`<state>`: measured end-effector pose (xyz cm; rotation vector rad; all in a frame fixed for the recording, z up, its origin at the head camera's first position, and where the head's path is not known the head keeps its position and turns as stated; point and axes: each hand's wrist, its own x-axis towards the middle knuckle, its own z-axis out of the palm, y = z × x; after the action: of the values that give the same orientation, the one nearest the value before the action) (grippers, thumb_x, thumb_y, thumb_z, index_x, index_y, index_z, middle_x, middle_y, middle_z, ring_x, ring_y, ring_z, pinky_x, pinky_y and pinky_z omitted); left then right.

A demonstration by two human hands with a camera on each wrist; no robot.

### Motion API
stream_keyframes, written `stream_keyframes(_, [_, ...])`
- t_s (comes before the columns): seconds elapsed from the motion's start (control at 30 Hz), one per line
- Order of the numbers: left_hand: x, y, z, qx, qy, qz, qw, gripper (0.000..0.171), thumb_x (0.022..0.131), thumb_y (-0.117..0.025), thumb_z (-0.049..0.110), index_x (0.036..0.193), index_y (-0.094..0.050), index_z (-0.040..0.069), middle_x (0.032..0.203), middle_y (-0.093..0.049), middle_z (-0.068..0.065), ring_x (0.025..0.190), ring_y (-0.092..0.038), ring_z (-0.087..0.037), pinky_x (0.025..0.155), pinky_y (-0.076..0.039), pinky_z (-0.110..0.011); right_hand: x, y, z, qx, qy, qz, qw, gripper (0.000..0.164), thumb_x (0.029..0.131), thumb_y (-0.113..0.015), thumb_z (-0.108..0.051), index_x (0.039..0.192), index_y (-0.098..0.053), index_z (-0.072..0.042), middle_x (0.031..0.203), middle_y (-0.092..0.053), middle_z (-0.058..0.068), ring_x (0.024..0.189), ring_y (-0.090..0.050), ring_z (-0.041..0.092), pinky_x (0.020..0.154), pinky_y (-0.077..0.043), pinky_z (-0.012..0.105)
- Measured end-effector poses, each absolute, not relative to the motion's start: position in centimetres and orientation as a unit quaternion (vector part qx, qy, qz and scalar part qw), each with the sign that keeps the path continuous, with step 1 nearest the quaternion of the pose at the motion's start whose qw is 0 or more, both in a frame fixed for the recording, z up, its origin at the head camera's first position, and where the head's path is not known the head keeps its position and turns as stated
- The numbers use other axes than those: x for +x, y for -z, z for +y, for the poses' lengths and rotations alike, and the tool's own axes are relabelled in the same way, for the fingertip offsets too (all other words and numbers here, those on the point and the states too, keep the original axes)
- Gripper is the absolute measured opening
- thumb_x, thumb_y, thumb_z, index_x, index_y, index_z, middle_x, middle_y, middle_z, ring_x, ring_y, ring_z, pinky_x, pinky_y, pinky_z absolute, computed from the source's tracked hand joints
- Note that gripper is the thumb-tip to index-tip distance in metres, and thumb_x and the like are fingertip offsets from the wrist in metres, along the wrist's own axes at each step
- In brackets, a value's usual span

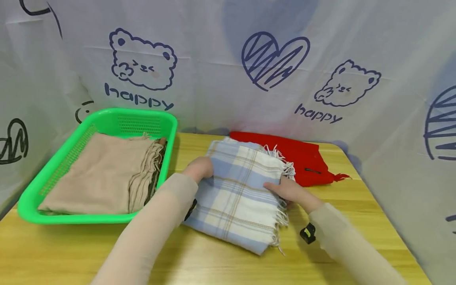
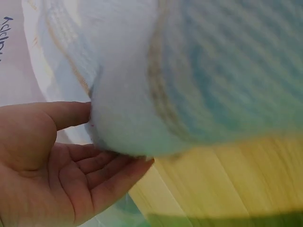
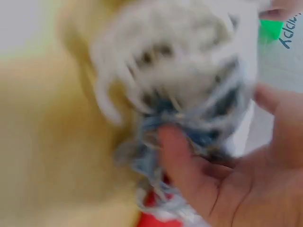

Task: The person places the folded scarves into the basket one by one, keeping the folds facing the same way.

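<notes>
A folded plaid scarf (image 1: pixel 238 194) in light blue and white, with tan lines and white fringe along its right side, lies tilted between both hands. My left hand (image 1: pixel 200 168) grips its left edge; in the left wrist view the thumb (image 2: pixel 71 113) lies against one face and the fingers reach beneath the fold. At the fringed side, my right hand (image 1: pixel 290 190) holds the scarf with its thumb on top and fingers underneath. The right wrist view is blurred, but the fringe (image 3: pixel 165 71) hangs about the fingers there. Whether the scarf touches the table is hard to tell.
A green plastic basket (image 1: pixel 89 219) stands at the left, holding a folded beige scarf (image 1: pixel 103 174) with darker cloth under its edge. Behind the plaid scarf, a red fringed cloth (image 1: pixel 299 152) lies on the wooden table (image 1: pixel 342 253). A printed white curtain (image 1: pixel 213 59) closes off the back.
</notes>
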<state>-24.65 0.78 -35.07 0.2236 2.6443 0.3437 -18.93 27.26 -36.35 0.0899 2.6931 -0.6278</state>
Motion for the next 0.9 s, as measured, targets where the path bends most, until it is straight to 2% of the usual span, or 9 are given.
stream_keyframes(0.1, [-26.8, 38.2, 0.5, 0.09, -0.114, 0.967, 0.21, 0.036, 0.092, -0.032, 0.008, 0.109, -0.062, -0.002, 0.114, -0.06, -0.017, 0.086, -0.051, -0.024, 0.07, -0.045, -0.034, -19.1, 37.3, 26.2, 0.044, 0.316, 0.931, 0.174, 0.069, 0.09, -0.056, -0.034, 0.135, -0.028, 0.011, 0.13, -0.043, 0.033, 0.109, -0.054, 0.042, 0.087, -0.05, 0.046])
stream_keyframes(0.17, [-28.5, 40.2, 0.3, 0.097, -0.102, 0.97, 0.197, 0.034, 0.089, -0.033, 0.008, 0.103, -0.064, 0.0, 0.107, -0.061, -0.015, 0.082, -0.051, -0.024, 0.067, -0.045, -0.034, -19.5, 37.3, 25.7, 0.045, 0.338, 0.929, 0.144, 0.073, 0.088, -0.057, -0.025, 0.14, -0.019, 0.012, 0.14, -0.033, 0.033, 0.126, -0.04, 0.043, 0.103, -0.038, 0.048])
stream_keyframes(0.23, [-29.0, 40.6, 0.4, 0.1, -0.096, 0.97, 0.199, 0.034, 0.09, -0.034, 0.009, 0.101, -0.065, 0.001, 0.103, -0.062, -0.014, 0.081, -0.05, -0.023, 0.066, -0.045, -0.034, -19.9, 36.9, 25.5, 0.034, 0.347, 0.93, 0.12, 0.077, 0.087, -0.056, -0.018, 0.144, -0.011, 0.01, 0.147, -0.024, 0.031, 0.135, -0.028, 0.043, 0.111, -0.028, 0.051])
stream_keyframes(0.3, [-28.3, 39.4, 0.5, 0.092, -0.091, 0.966, 0.225, 0.033, 0.092, -0.034, 0.009, 0.105, -0.064, 0.0, 0.106, -0.061, -0.015, 0.083, -0.05, -0.024, 0.068, -0.045, -0.033, -20.1, 36.2, 25.4, 0.007, 0.328, 0.94, 0.095, 0.077, 0.087, -0.055, -0.016, 0.144, -0.009, 0.01, 0.149, -0.023, 0.029, 0.135, -0.028, 0.043, 0.11, -0.028, 0.052])
stream_keyframes(0.4, [-26.6, 37.0, 0.8, 0.077, -0.084, 0.961, 0.251, 0.034, 0.094, -0.034, 0.01, 0.11, -0.062, 0.0, 0.113, -0.058, -0.015, 0.086, -0.049, -0.024, 0.071, -0.044, -0.034, -20.5, 35.4, 25.4, -0.05, 0.283, 0.956, 0.059, 0.073, 0.088, -0.056, -0.016, 0.143, -0.015, 0.009, 0.145, -0.031, 0.03, 0.131, -0.038, 0.042, 0.106, -0.034, 0.052])
stream_keyframes(0.47, [-26.4, 36.8, 0.9, 0.07, -0.071, 0.96, 0.261, 0.034, 0.094, -0.034, 0.01, 0.111, -0.062, 0.0, 0.116, -0.057, -0.014, 0.088, -0.049, -0.024, 0.072, -0.044, -0.035, -20.8, 35.3, 25.6, -0.073, 0.267, 0.959, 0.054, 0.068, 0.089, -0.057, -0.017, 0.141, -0.022, 0.009, 0.141, -0.038, 0.03, 0.127, -0.043, 0.042, 0.104, -0.037, 0.052])
stream_keyframes(0.57, [-29.1, 40.6, 0.8, 0.06, -0.065, 0.96, 0.265, 0.036, 0.093, -0.035, 0.013, 0.113, -0.062, 0.002, 0.117, -0.057, -0.014, 0.089, -0.05, -0.025, 0.071, -0.045, -0.037, -21.0, 35.9, 26.3, -0.053, 0.245, 0.964, 0.086, 0.066, 0.091, -0.056, -0.025, 0.138, -0.027, 0.01, 0.137, -0.042, 0.03, 0.124, -0.046, 0.042, 0.103, -0.038, 0.051])
stream_keyframes(0.73, [-34.9, 48.6, 0.3, 0.084, -0.073, 0.952, 0.286, 0.044, 0.094, -0.03, 0.022, 0.124, -0.056, 0.003, 0.131, -0.052, -0.015, 0.096, -0.049, -0.026, 0.075, -0.041, -0.038, -20.5, 37.2, 27.4, 0.039, 0.213, 0.964, 0.156, 0.077, 0.092, -0.047, -0.045, 0.138, -0.026, 0.014, 0.14, -0.037, 0.032, 0.126, -0.042, 0.043, 0.104, -0.037, 0.05])
stream_keyframes(0.9, [-36.5, 50.7, 0.0, 0.103, -0.117, 0.945, 0.289, 0.042, 0.093, -0.029, 0.022, 0.118, -0.057, 0.001, 0.126, -0.05, -0.016, 0.095, -0.047, -0.027, 0.073, -0.038, -0.039, -19.8, 37.2, 26.6, 0.064, 0.344, 0.916, 0.194, 0.073, 0.094, -0.044, -0.035, 0.139, -0.018, 0.015, 0.143, -0.03, 0.032, 0.129, -0.037, 0.042, 0.106, -0.035, 0.049])
